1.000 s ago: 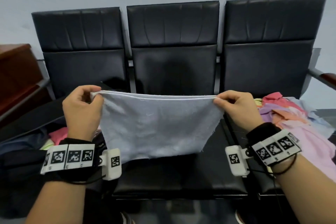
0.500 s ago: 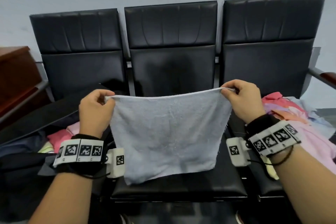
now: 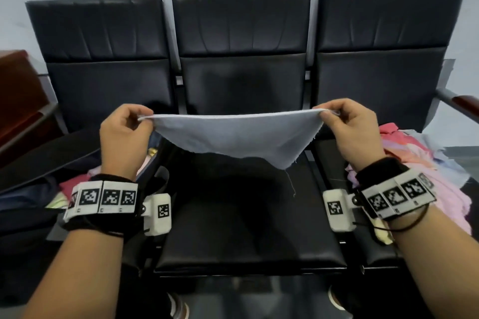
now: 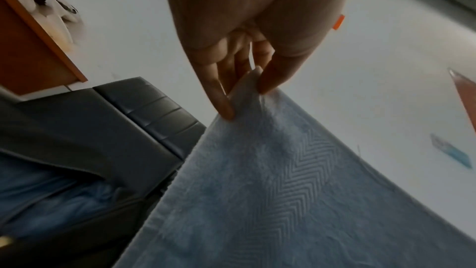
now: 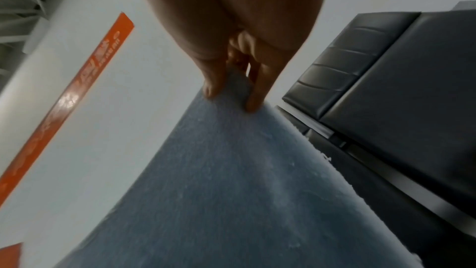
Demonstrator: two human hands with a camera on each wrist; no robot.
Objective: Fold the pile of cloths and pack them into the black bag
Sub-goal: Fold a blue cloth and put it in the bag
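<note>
Black leather seats behind pale terry cloth, corners pinched by left hand and right hand

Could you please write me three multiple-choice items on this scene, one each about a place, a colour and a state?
1. Where is the pile of unfolded cloths?
A. right seat
B. middle seat
C. floor

2. What colour is the held cloth?
A. red
B. light blue
C. green

3. How is the cloth held?
A. bunched in one fist
B. lying flat on the seat
C. pinched at two corners, stretched between both hands

Answers:
1 A: the pile lies on the right seat.
2 B: the cloth is pale blue.
3 C: the left hand and right hand each pinch a corner.
</note>
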